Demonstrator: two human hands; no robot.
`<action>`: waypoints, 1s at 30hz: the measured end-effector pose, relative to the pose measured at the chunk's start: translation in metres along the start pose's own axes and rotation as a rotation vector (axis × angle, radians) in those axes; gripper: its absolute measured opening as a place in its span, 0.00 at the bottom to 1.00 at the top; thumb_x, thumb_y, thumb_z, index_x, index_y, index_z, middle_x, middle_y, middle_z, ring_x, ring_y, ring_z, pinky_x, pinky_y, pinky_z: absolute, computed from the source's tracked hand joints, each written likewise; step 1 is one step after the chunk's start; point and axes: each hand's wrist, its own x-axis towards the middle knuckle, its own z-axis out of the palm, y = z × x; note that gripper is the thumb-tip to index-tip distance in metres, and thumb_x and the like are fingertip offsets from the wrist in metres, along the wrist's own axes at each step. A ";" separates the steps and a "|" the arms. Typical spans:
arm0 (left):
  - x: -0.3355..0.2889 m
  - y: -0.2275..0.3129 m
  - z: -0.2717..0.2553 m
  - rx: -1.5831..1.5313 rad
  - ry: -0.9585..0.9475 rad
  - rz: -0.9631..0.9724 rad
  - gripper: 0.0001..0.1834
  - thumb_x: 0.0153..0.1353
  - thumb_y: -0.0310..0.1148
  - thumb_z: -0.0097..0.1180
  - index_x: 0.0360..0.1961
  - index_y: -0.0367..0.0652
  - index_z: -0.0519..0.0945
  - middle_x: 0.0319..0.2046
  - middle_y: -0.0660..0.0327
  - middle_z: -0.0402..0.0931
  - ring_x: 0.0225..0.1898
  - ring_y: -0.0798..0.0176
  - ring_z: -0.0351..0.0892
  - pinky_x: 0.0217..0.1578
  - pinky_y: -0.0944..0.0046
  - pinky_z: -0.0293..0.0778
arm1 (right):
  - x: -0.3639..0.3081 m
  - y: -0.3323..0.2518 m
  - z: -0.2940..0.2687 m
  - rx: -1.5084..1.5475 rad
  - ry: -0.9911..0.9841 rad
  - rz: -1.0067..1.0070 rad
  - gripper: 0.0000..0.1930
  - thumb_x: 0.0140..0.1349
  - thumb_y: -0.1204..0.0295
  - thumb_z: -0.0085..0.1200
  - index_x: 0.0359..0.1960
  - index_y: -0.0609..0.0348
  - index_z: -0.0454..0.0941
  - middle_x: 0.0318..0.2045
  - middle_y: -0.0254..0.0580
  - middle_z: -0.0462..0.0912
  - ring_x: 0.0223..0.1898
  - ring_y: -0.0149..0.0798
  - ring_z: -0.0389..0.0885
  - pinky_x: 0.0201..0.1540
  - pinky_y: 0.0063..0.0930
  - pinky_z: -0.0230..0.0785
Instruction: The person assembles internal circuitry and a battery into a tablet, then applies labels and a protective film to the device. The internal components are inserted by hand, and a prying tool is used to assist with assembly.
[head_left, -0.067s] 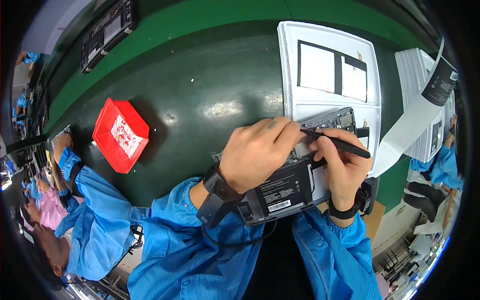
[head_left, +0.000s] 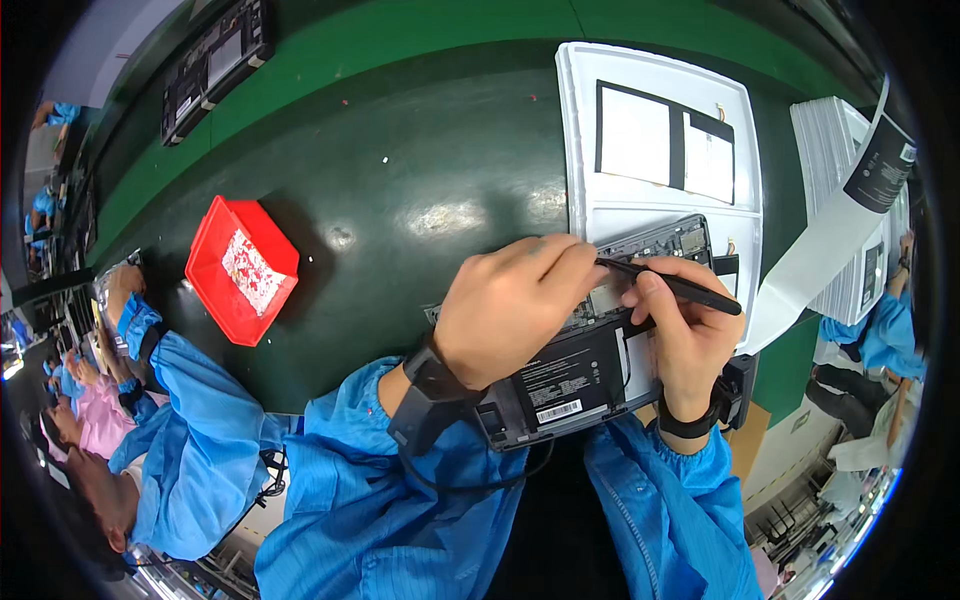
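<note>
An opened flat electronic device (head_left: 645, 388), its circuit boards exposed, lies tilted in front of me at the table's near edge. A black battery (head_left: 562, 380) with a printed label fills its near part. My right hand (head_left: 692, 335) grips a pair of black tweezers (head_left: 700, 293) like a pen, their tips pointing left over the boards. Across the device's left side reaches my left hand (head_left: 515, 305), thumb and fingers pinched together beside the tweezer tips. Whatever those fingers pinch is hidden by the hand itself.
A white tray (head_left: 655, 212) holding white-and-black battery packs (head_left: 633, 133) stands beyond the device. White trays (head_left: 825, 200) are stacked at right, near a curling label strip (head_left: 810, 250). A red bin (head_left: 215, 290) sits left; another opened device (head_left: 215, 70) lies far left. A co-worker's blue sleeve (head_left: 205, 390) is close at left.
My left hand has shifted very slightly to the left, its wrist a touch lower. The right hand, the tweezers and the device look the same.
</note>
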 end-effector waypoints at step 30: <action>-0.004 -0.001 -0.001 -0.180 0.054 -0.129 0.06 0.57 0.26 0.65 0.35 0.39 0.80 0.33 0.58 0.84 0.33 0.55 0.85 0.31 0.59 0.81 | 0.007 -0.004 0.001 0.028 0.023 0.072 0.09 0.63 0.81 0.64 0.44 0.69 0.84 0.26 0.37 0.84 0.24 0.23 0.79 0.25 0.13 0.68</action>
